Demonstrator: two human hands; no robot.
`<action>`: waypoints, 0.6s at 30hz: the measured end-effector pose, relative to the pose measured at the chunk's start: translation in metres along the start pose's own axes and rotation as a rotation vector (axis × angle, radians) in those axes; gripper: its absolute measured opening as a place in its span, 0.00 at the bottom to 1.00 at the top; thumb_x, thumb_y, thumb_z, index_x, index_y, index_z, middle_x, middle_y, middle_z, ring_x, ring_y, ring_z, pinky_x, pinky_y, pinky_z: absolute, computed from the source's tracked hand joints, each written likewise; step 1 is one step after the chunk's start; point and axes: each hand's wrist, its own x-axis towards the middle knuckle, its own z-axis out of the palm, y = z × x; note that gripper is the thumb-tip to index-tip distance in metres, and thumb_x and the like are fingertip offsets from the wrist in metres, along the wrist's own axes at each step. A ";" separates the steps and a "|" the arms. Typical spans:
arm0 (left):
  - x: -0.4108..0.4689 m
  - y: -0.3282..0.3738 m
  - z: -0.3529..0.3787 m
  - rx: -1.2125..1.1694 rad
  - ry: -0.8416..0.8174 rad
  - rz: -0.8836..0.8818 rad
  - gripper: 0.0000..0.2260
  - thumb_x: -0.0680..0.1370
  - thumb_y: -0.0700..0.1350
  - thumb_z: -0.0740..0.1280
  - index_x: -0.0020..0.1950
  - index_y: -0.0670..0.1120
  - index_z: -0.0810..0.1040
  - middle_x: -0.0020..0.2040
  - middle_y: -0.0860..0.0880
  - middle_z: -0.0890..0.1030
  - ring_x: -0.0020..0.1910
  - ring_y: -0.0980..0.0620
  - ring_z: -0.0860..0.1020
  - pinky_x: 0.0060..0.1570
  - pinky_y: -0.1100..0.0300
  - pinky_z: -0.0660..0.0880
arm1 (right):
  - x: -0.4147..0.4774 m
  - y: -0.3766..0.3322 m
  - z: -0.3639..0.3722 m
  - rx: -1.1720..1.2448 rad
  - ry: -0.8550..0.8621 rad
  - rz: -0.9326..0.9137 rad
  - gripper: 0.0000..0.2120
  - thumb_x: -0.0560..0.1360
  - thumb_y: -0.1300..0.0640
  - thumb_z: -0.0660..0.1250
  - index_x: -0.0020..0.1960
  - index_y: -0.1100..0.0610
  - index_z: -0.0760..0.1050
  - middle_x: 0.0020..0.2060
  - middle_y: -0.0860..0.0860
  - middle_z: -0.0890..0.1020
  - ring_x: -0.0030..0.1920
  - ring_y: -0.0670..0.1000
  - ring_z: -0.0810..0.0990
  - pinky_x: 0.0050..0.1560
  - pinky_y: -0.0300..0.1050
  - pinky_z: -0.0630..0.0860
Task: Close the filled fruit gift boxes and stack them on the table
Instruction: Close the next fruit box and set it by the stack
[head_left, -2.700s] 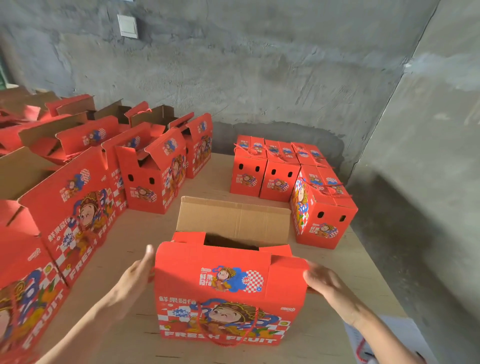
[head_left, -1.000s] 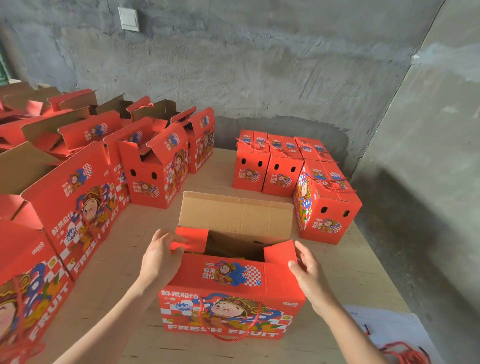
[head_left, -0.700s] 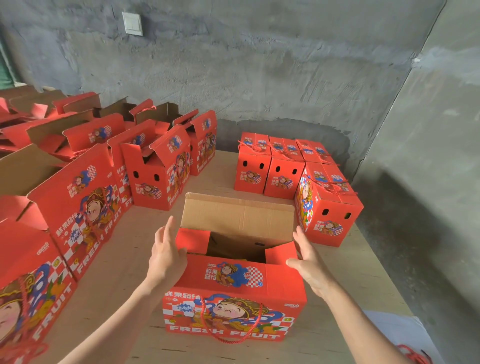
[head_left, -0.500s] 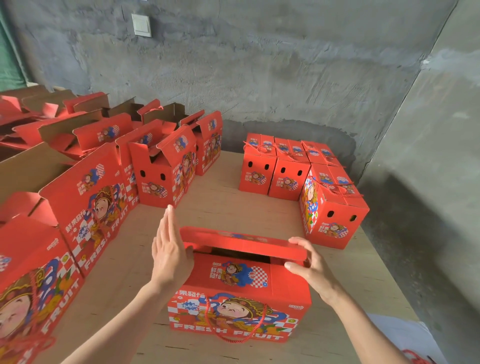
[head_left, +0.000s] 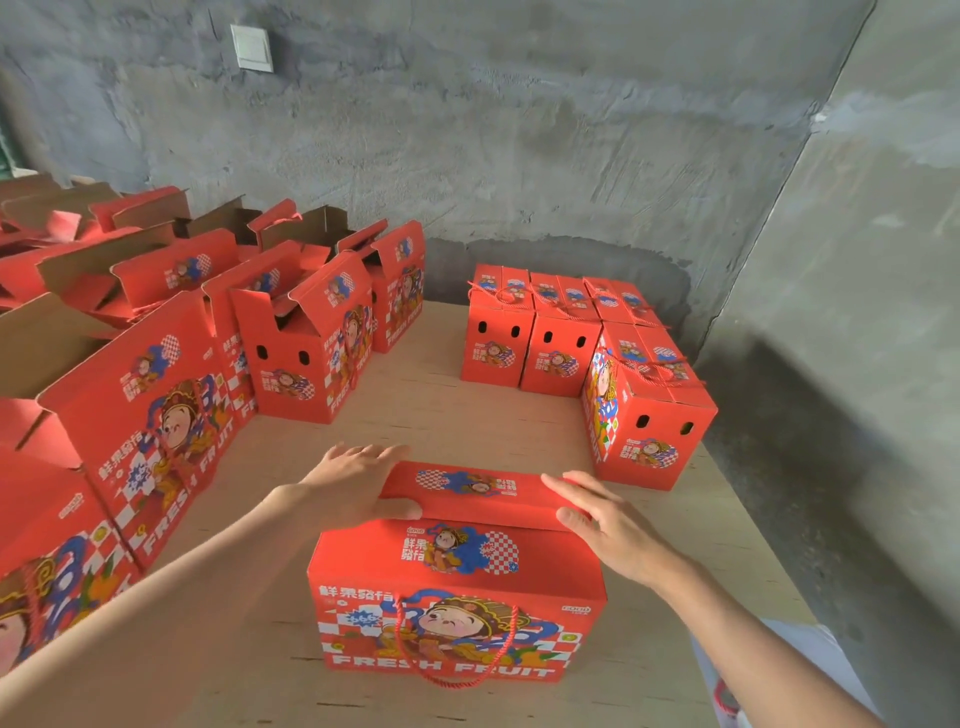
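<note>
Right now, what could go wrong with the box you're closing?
The top flap, pressed flat by the left hand and right hand, looks untucked, so it might pop up when released. The rope handle dangling down the box front could snag when the box is lifted.

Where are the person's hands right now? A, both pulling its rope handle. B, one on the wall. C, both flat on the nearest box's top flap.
C: the left hand and the right hand lie with straight fingers on the top flap of the nearest box, one at each end.
</note>
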 end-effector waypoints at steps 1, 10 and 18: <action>0.002 -0.003 0.000 0.032 -0.026 0.035 0.47 0.62 0.77 0.46 0.76 0.54 0.52 0.70 0.49 0.66 0.69 0.48 0.63 0.67 0.51 0.61 | 0.000 0.000 0.001 -0.006 0.004 -0.007 0.21 0.74 0.34 0.50 0.67 0.27 0.54 0.70 0.39 0.60 0.65 0.50 0.71 0.62 0.42 0.67; 0.010 -0.013 0.015 0.147 0.037 0.128 0.45 0.62 0.77 0.36 0.77 0.58 0.48 0.65 0.49 0.65 0.66 0.49 0.63 0.64 0.52 0.64 | 0.003 0.003 0.004 -0.017 0.043 -0.034 0.20 0.74 0.36 0.52 0.65 0.26 0.55 0.70 0.38 0.61 0.68 0.44 0.65 0.60 0.35 0.62; 0.011 -0.013 0.017 0.135 0.005 0.128 0.47 0.60 0.79 0.31 0.76 0.61 0.43 0.65 0.49 0.64 0.66 0.48 0.62 0.64 0.50 0.63 | 0.004 -0.005 0.000 -0.304 -0.019 -0.030 0.21 0.81 0.43 0.51 0.73 0.34 0.53 0.77 0.44 0.50 0.77 0.47 0.45 0.74 0.46 0.43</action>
